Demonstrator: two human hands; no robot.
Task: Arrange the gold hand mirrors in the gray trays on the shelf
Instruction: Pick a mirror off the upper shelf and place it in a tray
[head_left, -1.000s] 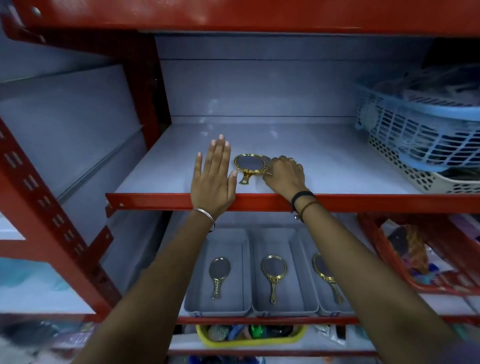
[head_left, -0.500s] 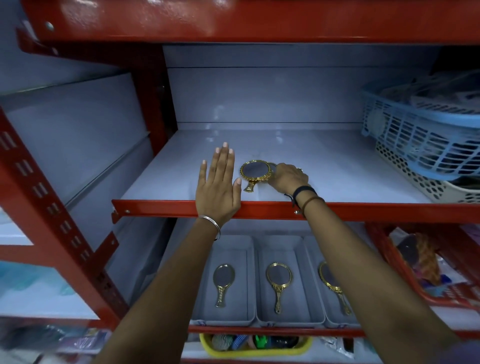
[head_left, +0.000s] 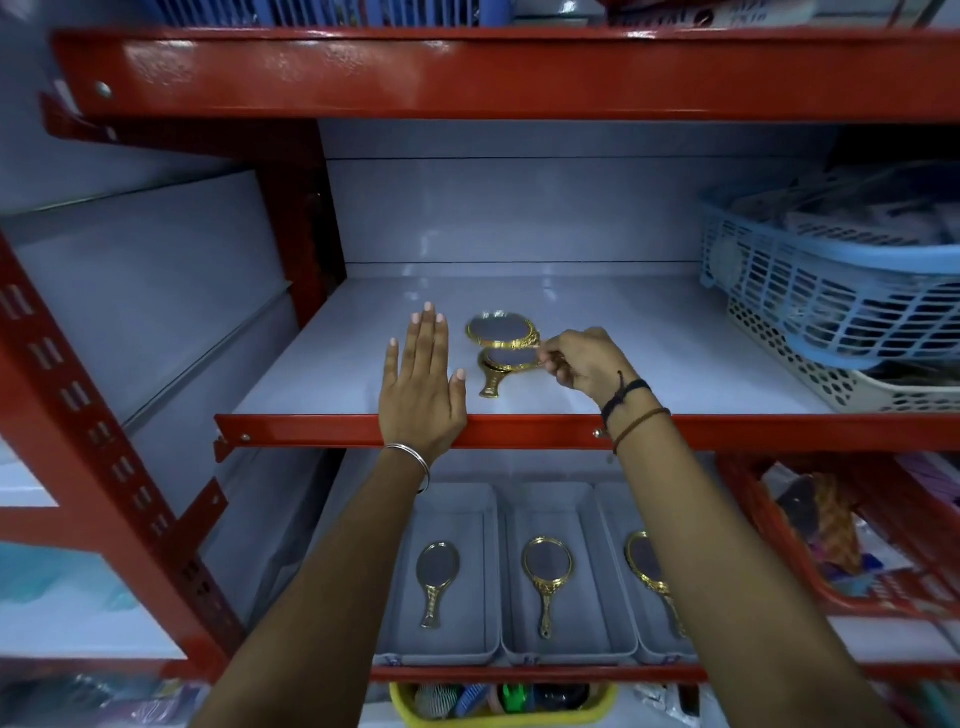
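Observation:
Two gold hand mirrors lie on the white middle shelf (head_left: 597, 322). My right hand (head_left: 584, 361) grips the handle of the upper gold mirror (head_left: 501, 331), lifting it just above the second gold mirror (head_left: 500, 368), which lies flat with its handle toward me. My left hand (head_left: 422, 387) rests flat and open on the shelf's front edge, left of both mirrors. On the shelf below stand three gray trays, the left tray (head_left: 447, 649), middle tray (head_left: 597, 639) and right tray (head_left: 613, 525), each with one gold mirror (head_left: 435, 579) (head_left: 546, 577) (head_left: 649, 571). My right forearm hides part of the right tray.
A blue basket (head_left: 826, 291) stacked in a white perforated basket (head_left: 810, 364) fills the right of the middle shelf. Red steel beams (head_left: 519, 431) front each shelf. A red basket (head_left: 852, 587) sits lower right, and a yellow tub (head_left: 498, 714) of small items sits below the trays.
My right hand has raised one mirror off the shelf, uncovering the second mirror beneath it. The camera has tilted up slightly. My left hand stays flat in place.

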